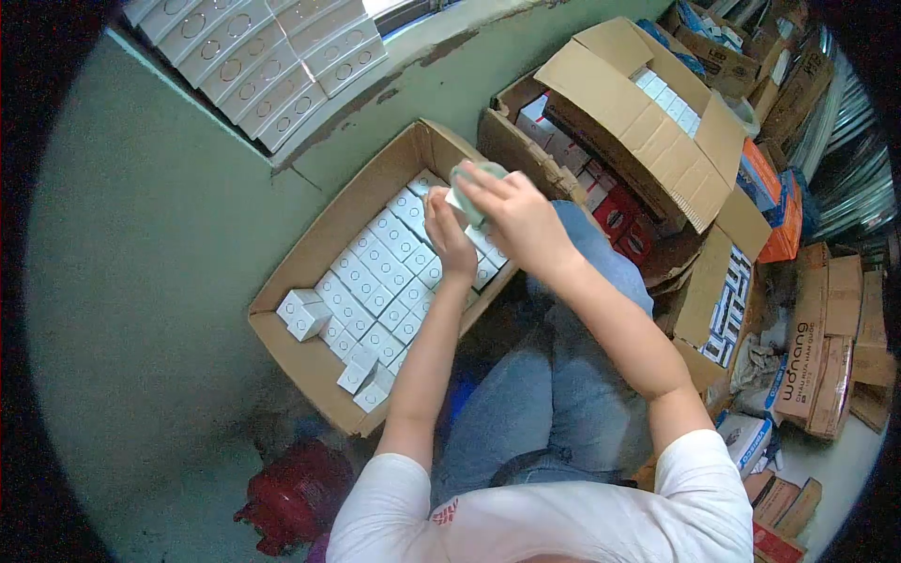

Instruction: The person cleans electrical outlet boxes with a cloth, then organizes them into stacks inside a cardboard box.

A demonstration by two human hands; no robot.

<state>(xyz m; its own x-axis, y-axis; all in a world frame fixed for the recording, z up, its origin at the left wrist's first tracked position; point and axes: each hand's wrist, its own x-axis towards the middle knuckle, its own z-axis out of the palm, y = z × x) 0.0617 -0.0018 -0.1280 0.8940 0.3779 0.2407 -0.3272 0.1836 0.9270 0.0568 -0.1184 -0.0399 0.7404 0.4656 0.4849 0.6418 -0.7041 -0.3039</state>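
Observation:
An open cardboard box (272,305) stands beside the green wall, with rows of small white boxes (352,277) marked with circles inside. Over its far right part, my left hand (450,235) is wrapped round a small white box (453,200). My right hand (516,220) holds a pale green round thing (483,178) against that box; it looks like a roll of tape, partly hidden by my fingers. Some white boxes at the near end of the carton lie tilted on top of the others.
More white boxes (253,70) are stacked at the window ledge, upper left. An open carton (629,113) sits on another box at the upper right. Flattened cardboard (807,347) lies at the right. A red object (296,493) is on the floor, lower left.

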